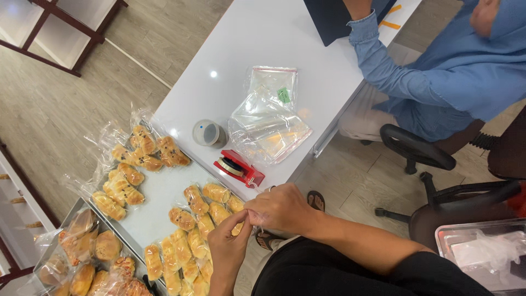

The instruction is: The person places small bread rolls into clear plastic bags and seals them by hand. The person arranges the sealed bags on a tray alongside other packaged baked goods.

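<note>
This looks like a small bakery or pastry shop's packing area. A white counter point(263, 49) carries rows of golden pastries point(189, 241) sealed in clear bags, a metal tray point(66, 219) of more of them, a stack of empty clear bags point(268, 123) and a red tape dispenser point(239, 168). Wood-look flooring point(49, 104), a swivel chair point(438, 164) and a seated co-worker point(438, 77) suggest a shop back room.

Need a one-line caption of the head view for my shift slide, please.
Both hands, left hand and right hand, pinch a small clear bag together above bagged pastries on a white table, beside a red tape dispenser.
</note>
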